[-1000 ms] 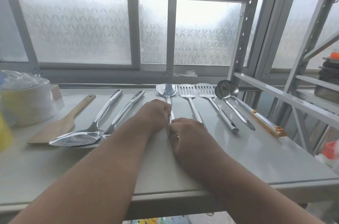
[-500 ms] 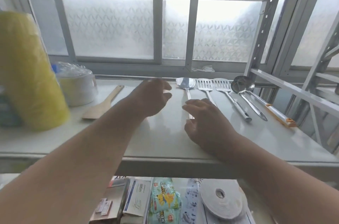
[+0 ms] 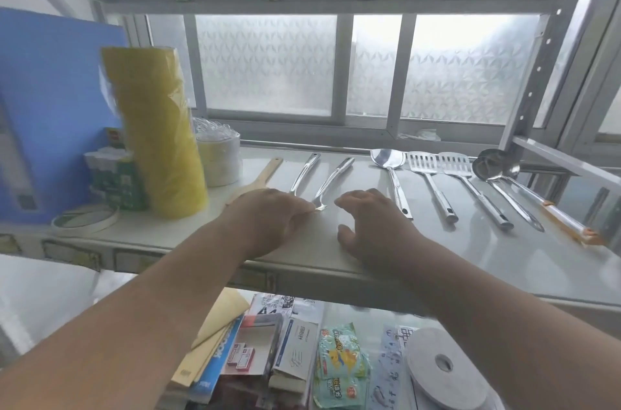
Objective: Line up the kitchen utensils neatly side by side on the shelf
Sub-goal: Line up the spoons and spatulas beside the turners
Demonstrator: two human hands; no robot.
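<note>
On the white shelf (image 3: 470,261), five steel utensils lie side by side at the right: a spoon-shaped turner (image 3: 388,159), two slotted turners (image 3: 421,162) (image 3: 455,162), a ladle (image 3: 494,164) and a second ladle with an orange-and-white handle (image 3: 564,219). Left of them, slanting, lie a wooden spatula (image 3: 265,174) and two steel spatulas (image 3: 305,171) (image 3: 336,171). My left hand (image 3: 268,221) covers their heads, its fingertips curled at the neck of the right steel spatula. My right hand (image 3: 369,225) rests on the shelf between the groups, fingers loosely bent, holding nothing.
At the shelf's left end stand a yellow plastic-wrapped stack (image 3: 158,141), white tape rolls (image 3: 218,157), a blue box (image 3: 43,107) and a flat tape ring (image 3: 84,219). A frosted window closes the back. Packets, booklets and a white tape roll (image 3: 443,366) fill the lower shelf.
Both hands let go of the spoon-shaped turner. My left hand swung left and came down on the slanting steel spatulas. The right hand slid a little left. The view pulled back.
</note>
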